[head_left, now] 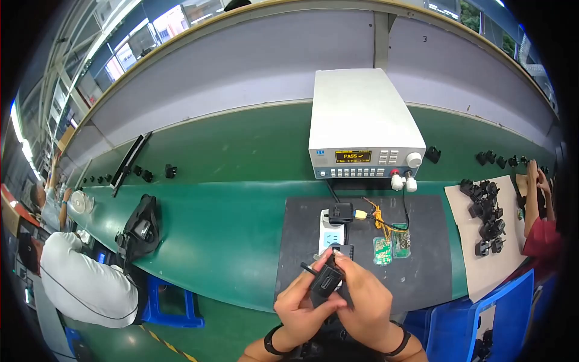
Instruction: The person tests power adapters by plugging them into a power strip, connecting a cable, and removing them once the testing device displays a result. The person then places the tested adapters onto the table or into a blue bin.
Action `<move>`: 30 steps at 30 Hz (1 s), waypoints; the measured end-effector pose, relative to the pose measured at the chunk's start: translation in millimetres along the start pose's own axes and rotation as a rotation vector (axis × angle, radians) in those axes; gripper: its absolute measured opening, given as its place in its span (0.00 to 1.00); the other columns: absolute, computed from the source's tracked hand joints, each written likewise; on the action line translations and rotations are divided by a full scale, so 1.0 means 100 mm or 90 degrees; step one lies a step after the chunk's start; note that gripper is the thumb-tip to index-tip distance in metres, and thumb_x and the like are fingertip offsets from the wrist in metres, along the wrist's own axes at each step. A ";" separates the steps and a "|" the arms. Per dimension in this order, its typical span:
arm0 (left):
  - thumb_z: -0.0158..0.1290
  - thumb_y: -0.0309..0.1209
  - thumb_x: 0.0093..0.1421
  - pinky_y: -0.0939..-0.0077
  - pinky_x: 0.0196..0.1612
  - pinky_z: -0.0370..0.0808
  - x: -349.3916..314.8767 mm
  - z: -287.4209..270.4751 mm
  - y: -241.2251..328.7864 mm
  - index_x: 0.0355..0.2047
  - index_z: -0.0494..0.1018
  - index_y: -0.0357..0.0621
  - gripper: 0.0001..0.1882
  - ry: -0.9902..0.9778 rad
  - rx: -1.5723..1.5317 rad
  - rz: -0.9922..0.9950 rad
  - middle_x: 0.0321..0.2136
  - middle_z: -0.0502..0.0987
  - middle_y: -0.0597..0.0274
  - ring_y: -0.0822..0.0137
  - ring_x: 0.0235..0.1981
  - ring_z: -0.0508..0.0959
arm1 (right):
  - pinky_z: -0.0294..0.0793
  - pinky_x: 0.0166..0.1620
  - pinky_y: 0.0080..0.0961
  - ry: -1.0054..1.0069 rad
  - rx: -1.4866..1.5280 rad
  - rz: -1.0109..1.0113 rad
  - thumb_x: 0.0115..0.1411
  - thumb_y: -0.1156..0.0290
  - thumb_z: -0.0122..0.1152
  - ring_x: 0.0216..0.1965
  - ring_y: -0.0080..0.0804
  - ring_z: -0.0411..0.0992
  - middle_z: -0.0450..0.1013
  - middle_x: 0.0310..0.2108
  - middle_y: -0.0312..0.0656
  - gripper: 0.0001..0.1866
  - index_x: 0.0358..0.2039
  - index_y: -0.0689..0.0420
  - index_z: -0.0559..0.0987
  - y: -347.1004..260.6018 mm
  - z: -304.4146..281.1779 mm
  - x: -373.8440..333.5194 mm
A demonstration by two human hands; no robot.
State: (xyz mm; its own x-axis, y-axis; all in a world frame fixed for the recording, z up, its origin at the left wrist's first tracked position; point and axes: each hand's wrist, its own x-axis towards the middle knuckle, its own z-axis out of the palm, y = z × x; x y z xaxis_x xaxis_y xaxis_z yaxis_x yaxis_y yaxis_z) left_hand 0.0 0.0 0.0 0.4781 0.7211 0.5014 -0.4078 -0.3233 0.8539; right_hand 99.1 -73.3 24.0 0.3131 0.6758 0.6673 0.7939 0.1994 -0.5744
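Near the front edge of the black mat, my left hand (pixel 297 308) and my right hand (pixel 369 300) are both closed on a black plug adapter (pixel 327 281). A slot-like port shows on its face, and a dark prong sticks out to the left. Just beyond my fingers lies a white power strip (pixel 332 233), with part of another black block (pixel 345 249) beside it, mostly hidden by my hands. A second black adapter (pixel 341 212) sits on the strip's far end, joined to a pale yellow-white connector (pixel 360 215). Green circuit boards (pixel 383 250) lie to the right with orange wire (pixel 379 217).
A white bench tester (pixel 365 114) with a lit screen stands behind the mat (pixel 416 271). Black adapters (pixel 491 228) lie on cardboard (pixel 470 211) at right, beside a co-worker's hands (pixel 534 178). A blue bin (pixel 506 320) stands front right; a black bag (pixel 142 228) lies left.
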 end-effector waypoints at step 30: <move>0.38 0.51 0.65 0.53 0.43 0.69 2.98 -3.24 -2.44 0.34 0.75 0.39 0.27 0.091 0.841 -0.184 0.34 0.76 0.41 0.41 0.39 0.74 | 0.64 0.47 0.33 -0.096 -0.261 0.119 0.48 0.72 0.66 0.45 0.39 0.70 0.73 0.43 0.39 0.18 0.42 0.56 0.77 1.18 -0.26 0.25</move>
State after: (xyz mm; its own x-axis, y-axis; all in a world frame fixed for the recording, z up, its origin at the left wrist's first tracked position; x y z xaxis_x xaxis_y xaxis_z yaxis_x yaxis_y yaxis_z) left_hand -9.7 492.2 -104.2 0.3022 0.8930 0.3334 0.7744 -0.4340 0.4604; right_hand 213.9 -51.1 -14.6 0.4153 0.7745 0.4772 0.8810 -0.2116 -0.4233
